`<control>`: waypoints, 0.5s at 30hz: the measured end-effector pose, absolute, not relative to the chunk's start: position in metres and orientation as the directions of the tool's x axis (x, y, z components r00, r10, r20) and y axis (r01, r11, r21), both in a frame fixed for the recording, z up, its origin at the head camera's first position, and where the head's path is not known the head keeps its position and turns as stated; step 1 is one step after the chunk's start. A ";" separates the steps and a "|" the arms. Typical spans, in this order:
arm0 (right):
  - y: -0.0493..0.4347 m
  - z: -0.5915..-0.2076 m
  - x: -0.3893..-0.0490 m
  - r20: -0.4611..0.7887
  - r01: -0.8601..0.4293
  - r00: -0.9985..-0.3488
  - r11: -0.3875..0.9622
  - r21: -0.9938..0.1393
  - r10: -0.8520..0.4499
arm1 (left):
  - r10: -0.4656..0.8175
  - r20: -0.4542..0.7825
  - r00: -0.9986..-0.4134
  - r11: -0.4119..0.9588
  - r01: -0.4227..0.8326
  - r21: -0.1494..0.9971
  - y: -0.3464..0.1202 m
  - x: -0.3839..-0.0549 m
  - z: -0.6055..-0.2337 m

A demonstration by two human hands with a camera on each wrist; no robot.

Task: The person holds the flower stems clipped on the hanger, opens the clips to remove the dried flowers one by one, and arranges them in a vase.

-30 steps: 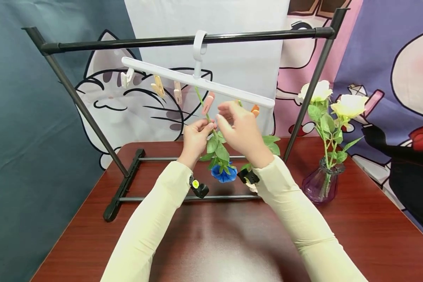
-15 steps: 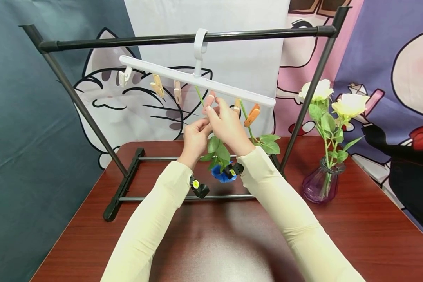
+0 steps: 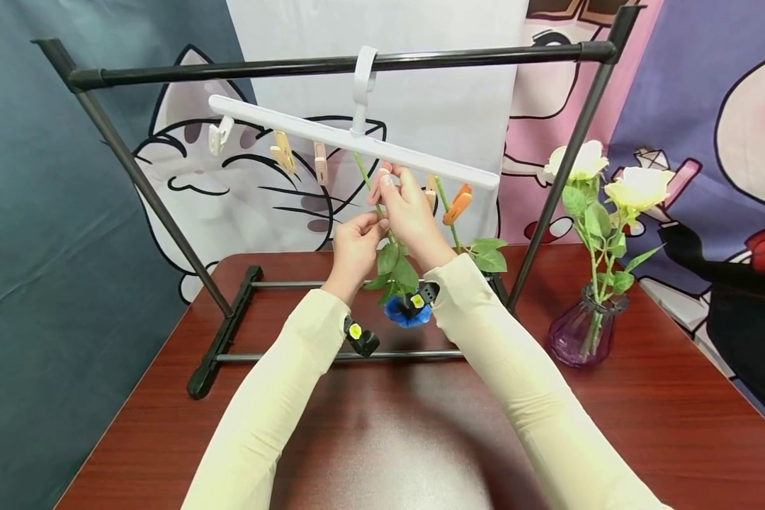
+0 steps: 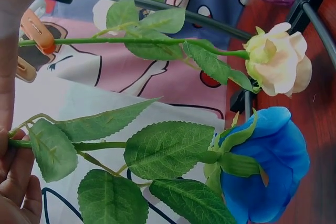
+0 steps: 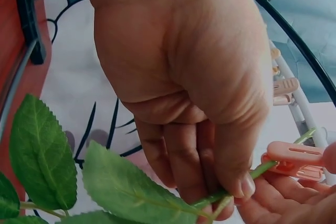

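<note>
My left hand (image 3: 357,251) pinches the green stem of a blue rose (image 4: 268,166), which hangs head down. In the right wrist view that stem runs up to the jaws of a pink clothespin (image 5: 296,153). The clothespin hangs from a tilted white hanger (image 3: 280,122). My right hand (image 3: 411,212) grips the pink clothespin, thumb and fingers on its handles. To the right, an orange clothespin (image 3: 457,205) holds the stem of a cream rose (image 4: 278,61), also head down; in the head view its bloom is hidden behind my right forearm.
A black rack (image 3: 229,71) carries the hanger and stands on the reddish-brown table (image 3: 134,439). More clothespins hang at left: one white (image 3: 219,134), one yellow (image 3: 283,152), one pale pink (image 3: 321,164). A purple glass vase (image 3: 580,336) with pale roses stands at right.
My right hand has come left from beside the pink clothespin, then slightly up, and now grips it. My left hand keeps its pinch on the rose stem.
</note>
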State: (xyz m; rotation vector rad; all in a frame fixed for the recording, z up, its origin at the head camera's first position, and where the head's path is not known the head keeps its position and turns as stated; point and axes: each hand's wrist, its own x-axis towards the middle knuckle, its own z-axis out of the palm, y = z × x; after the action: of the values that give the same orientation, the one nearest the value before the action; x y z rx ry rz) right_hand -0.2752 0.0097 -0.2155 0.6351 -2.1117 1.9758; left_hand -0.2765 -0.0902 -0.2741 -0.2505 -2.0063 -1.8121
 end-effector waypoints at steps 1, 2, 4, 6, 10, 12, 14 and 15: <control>0.009 -0.216 -0.276 0.406 -0.414 -0.897 0.010 -0.910 -0.175 | -0.145 0.424 -0.894 0.133 0.407 0.904 -0.090 -0.277 -0.274; 0.008 -0.216 -0.276 0.398 -0.403 -0.902 -0.004 -0.915 -0.167 | -0.145 0.421 -0.896 0.134 0.403 0.905 -0.091 -0.277 -0.274; 0.006 -0.216 -0.276 0.381 -0.381 -0.912 -0.026 -0.924 -0.153 | -0.144 0.417 -0.898 0.135 0.399 0.907 -0.091 -0.277 -0.274; 0.005 -0.215 -0.276 0.365 -0.363 -0.920 -0.037 -0.931 -0.145 | -0.143 0.414 -0.899 0.123 0.399 0.909 -0.091 -0.277 -0.273; 0.005 -0.215 -0.277 0.335 -0.333 -0.933 -0.039 -0.942 -0.134 | -0.143 0.416 -0.898 0.119 0.402 0.908 -0.090 -0.278 -0.272; 0.005 -0.215 -0.277 0.326 -0.324 -0.936 -0.036 -0.945 -0.130 | -0.144 0.419 -0.896 0.125 0.404 0.906 -0.090 -0.278 -0.272; 0.005 -0.215 -0.277 0.316 -0.314 -0.940 -0.036 -0.949 -0.127 | -0.145 0.421 -0.895 0.127 0.405 0.905 -0.090 -0.278 -0.273; 0.005 -0.215 -0.278 0.314 -0.312 -0.941 -0.037 -0.949 -0.126 | -0.146 0.424 -0.894 0.130 0.407 0.904 -0.089 -0.278 -0.273</control>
State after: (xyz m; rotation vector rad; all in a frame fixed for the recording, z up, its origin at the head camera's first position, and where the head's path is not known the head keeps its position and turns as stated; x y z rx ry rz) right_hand -0.2777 0.0048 -0.2147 0.4780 -2.0830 2.1185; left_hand -0.2779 -0.0895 -0.2727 -0.2517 -2.0039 -1.8146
